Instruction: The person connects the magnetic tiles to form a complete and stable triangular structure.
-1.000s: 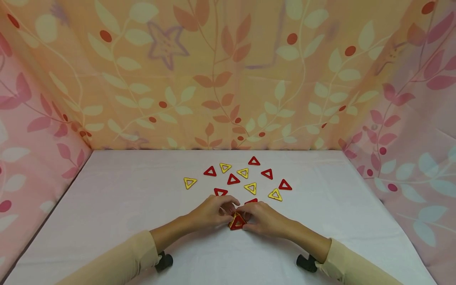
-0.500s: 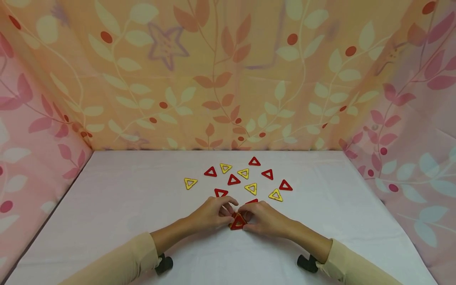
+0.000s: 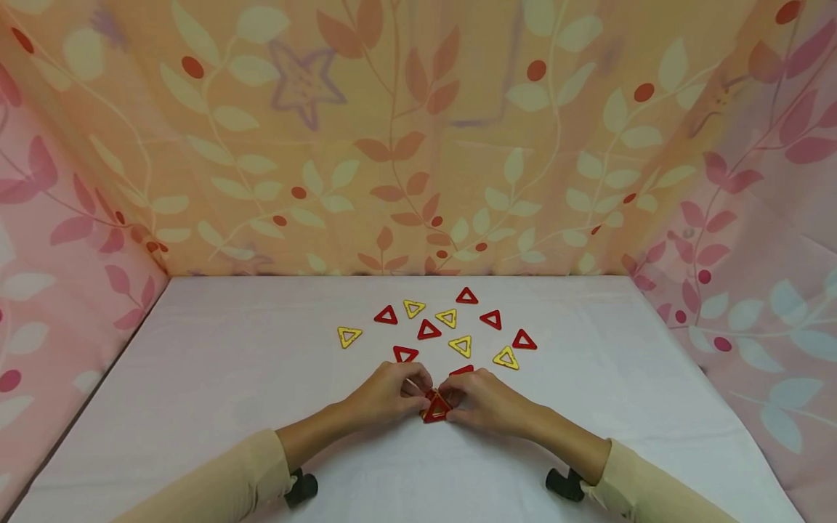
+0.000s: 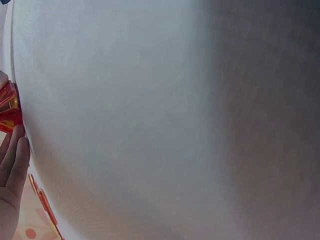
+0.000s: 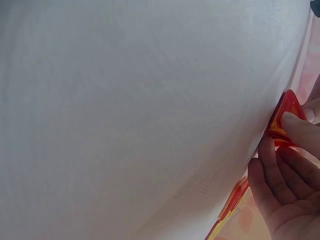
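Between my two hands a small pyramid of red and yellow triangular tiles (image 3: 437, 410) stands on the white table, a red face towards me. My left hand (image 3: 392, 388) pinches its left side, thumb low and fingers curled behind. On the right side my right hand (image 3: 485, 402) grips it the same way. In the left wrist view the tile pyramid (image 4: 10, 111) shows at the left edge, by the left fingers (image 4: 19, 165). The right wrist view has the right thumb pressing on a red tile face (image 5: 289, 102). The pyramid's far side is hidden.
Loose triangular tiles lie flat beyond the hands: several red ones, such as a red tile (image 3: 428, 330), and several yellow ones, such as a yellow tile (image 3: 461, 346). One red tile (image 3: 461, 369) is partly covered by the right hand. A patterned curtain (image 3: 405, 145) closes the back.
The left index finger has drawn down and in towards the pyramid. Both hands stay around the pyramid, and the loose tiles keep their places.
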Demonstrator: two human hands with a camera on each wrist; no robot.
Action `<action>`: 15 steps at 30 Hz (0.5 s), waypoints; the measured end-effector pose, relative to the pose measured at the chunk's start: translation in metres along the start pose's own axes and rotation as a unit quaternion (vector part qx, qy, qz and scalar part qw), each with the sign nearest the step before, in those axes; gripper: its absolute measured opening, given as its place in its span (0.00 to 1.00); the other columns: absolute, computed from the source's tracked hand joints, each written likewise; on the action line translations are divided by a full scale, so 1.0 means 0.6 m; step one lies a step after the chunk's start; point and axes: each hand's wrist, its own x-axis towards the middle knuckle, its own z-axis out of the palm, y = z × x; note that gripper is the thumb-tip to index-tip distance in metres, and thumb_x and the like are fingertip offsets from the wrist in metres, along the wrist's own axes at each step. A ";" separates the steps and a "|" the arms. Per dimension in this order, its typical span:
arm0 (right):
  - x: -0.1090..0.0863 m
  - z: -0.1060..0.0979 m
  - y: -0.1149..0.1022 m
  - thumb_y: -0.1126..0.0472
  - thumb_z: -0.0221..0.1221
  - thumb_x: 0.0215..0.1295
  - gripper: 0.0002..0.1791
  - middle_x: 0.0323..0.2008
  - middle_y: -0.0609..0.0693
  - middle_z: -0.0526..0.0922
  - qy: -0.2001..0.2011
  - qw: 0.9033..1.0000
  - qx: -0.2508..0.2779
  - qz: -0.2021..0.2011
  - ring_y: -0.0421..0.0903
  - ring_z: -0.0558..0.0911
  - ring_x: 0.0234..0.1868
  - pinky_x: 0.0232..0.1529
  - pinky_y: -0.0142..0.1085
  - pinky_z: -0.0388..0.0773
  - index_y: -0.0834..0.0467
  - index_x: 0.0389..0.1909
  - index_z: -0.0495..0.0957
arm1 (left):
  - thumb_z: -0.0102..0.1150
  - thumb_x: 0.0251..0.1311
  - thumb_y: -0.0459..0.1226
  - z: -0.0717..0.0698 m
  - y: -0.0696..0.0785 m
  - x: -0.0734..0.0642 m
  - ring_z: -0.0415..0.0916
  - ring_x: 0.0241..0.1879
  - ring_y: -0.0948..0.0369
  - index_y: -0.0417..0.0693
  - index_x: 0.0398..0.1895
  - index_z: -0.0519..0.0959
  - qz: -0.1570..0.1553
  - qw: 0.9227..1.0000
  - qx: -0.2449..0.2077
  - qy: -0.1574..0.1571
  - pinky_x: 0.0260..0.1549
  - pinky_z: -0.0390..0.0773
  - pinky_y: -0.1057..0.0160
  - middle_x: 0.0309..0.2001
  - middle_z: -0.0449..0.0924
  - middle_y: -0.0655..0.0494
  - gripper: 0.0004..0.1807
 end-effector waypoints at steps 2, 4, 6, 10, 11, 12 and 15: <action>-0.001 0.000 0.000 0.62 0.70 0.60 0.17 0.41 0.41 0.85 0.001 1.000 0.002 0.001 0.34 0.82 0.39 0.46 0.32 0.81 0.57 0.49 0.83 | 0.68 0.59 0.31 0.000 0.000 0.000 0.84 0.40 0.63 0.44 0.42 0.81 0.001 1.000 0.002 -0.001 0.43 0.81 0.69 0.40 0.84 0.55 0.09; -0.001 0.000 0.000 0.62 0.70 0.60 0.17 0.41 0.41 0.85 0.000 1.000 0.006 -0.001 0.34 0.82 0.39 0.46 0.32 0.81 0.57 0.50 0.83 | 0.68 0.59 0.31 0.000 0.000 -0.001 0.83 0.40 0.64 0.45 0.42 0.81 0.002 1.000 0.005 -0.003 0.43 0.81 0.69 0.40 0.84 0.56 0.09; -0.002 -0.001 0.000 0.62 0.70 0.60 0.17 0.41 0.41 0.85 -0.002 1.000 0.010 -0.002 0.35 0.82 0.39 0.47 0.32 0.81 0.57 0.50 0.82 | 0.69 0.59 0.31 -0.001 0.000 -0.002 0.83 0.39 0.64 0.45 0.42 0.81 0.002 1.000 0.004 -0.006 0.43 0.81 0.70 0.40 0.84 0.56 0.09; -0.002 -0.002 0.003 0.63 0.70 0.59 0.18 0.41 0.40 0.85 -0.007 1.000 0.013 -0.006 0.34 0.82 0.40 0.47 0.32 0.80 0.58 0.51 0.82 | 0.70 0.57 0.31 -0.002 0.000 -0.003 0.83 0.38 0.64 0.44 0.42 0.81 0.001 1.000 -0.002 -0.013 0.42 0.81 0.70 0.40 0.85 0.55 0.10; -0.002 -0.002 0.003 0.63 0.70 0.60 0.18 0.41 0.40 0.85 -0.009 1.000 0.014 -0.007 0.34 0.82 0.40 0.47 0.32 0.80 0.58 0.51 0.82 | 0.70 0.57 0.31 -0.002 0.000 -0.003 0.83 0.38 0.64 0.44 0.42 0.81 0.001 1.000 -0.004 -0.015 0.41 0.81 0.70 0.40 0.85 0.55 0.11; -0.002 -0.002 0.003 0.63 0.70 0.60 0.18 0.41 0.40 0.85 -0.010 1.000 0.012 -0.009 0.34 0.82 0.40 0.47 0.32 0.80 0.58 0.51 0.82 | 0.71 0.57 0.31 -0.002 0.000 -0.003 0.83 0.38 0.64 0.44 0.42 0.81 0.000 1.000 -0.005 -0.016 0.41 0.81 0.70 0.39 0.85 0.56 0.11; -0.003 -0.002 0.002 0.63 0.69 0.60 0.18 0.41 0.40 0.85 -0.012 1.000 0.010 -0.011 0.34 0.82 0.40 0.47 0.31 0.80 0.59 0.52 0.82 | 0.71 0.56 0.31 -0.003 0.001 -0.004 0.83 0.37 0.64 0.45 0.42 0.82 -0.003 1.000 -0.007 -0.019 0.41 0.81 0.71 0.39 0.85 0.57 0.11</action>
